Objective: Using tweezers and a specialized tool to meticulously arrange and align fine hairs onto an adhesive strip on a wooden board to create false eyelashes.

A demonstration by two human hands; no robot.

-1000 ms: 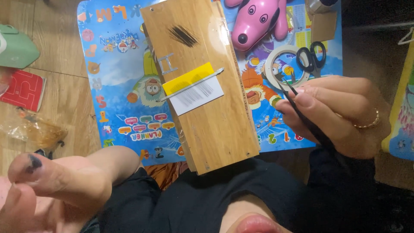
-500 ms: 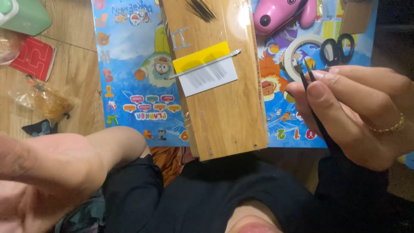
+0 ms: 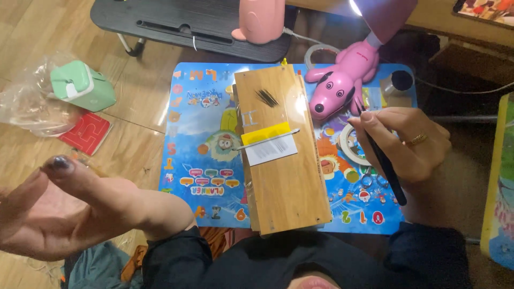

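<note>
our right hand (image 3: 409, 142) is closed around one thin black tool (image 3: 386, 166), the fingers pinched on its upper part, and its lower end points down past the palm. this hand is over the right edge of the blue picture mat (image 3: 195, 160), above a white tape roll (image 3: 350, 150). just left of the hand lies one wooden board (image 3: 286, 187), long and flat on the mat; between them there is only a narrow strip of mat. on the board we count one small tuft of black fibres (image 3: 266, 97), one yellow and white paper slip (image 3: 269, 143) and one thin metal strip (image 3: 270, 139) across it. our left hand (image 3: 69, 211) is lifted at the lower left, open, fingers apart, holding nothing, well apart from the board. above the right hand stands one pink dog toy (image 3: 337, 88). on the wooden floor at left are one green box (image 3: 83, 85) and one red card (image 3: 85, 134).
</note>
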